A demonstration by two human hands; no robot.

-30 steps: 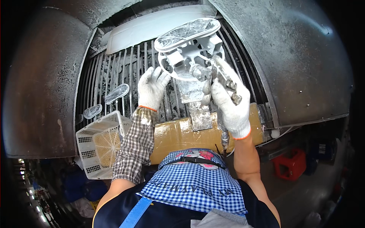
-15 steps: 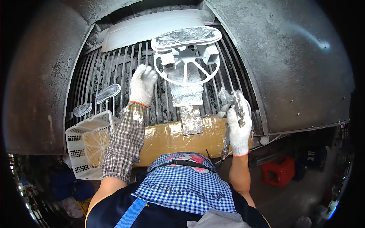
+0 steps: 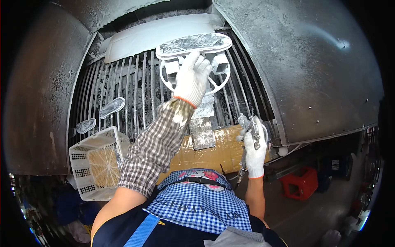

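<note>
My left hand (image 3: 192, 78), in a white knit glove, reaches to the near rim of a long oval piece (image 3: 193, 44). Its fingers are curled at that rim; the thumb's grip is partly hidden. The oval has a white edge and a shiny, film-like middle. It rests on square-ended blocks above a white spoked wheel stand (image 3: 222, 84), partly covered by my hand. At the right, my gloved right hand (image 3: 256, 146) is closed around a grey, paint-crusted spray gun (image 3: 247, 123), its hose hanging down.
Two smaller ovals (image 3: 112, 108) (image 3: 85, 126) lie on the slatted metal grate (image 3: 138, 90). A white plastic basket (image 3: 82, 156) stands at the left near brown taped cardboard (image 3: 228, 144). Metal booth walls (image 3: 304, 78) flank the grate. A red stool (image 3: 299, 183) is at lower right.
My left hand has moved right and away from me, from beside the wheel stand to the large oval's near rim. My right hand still holds the spray gun. The whole view has shifted slightly.
</note>
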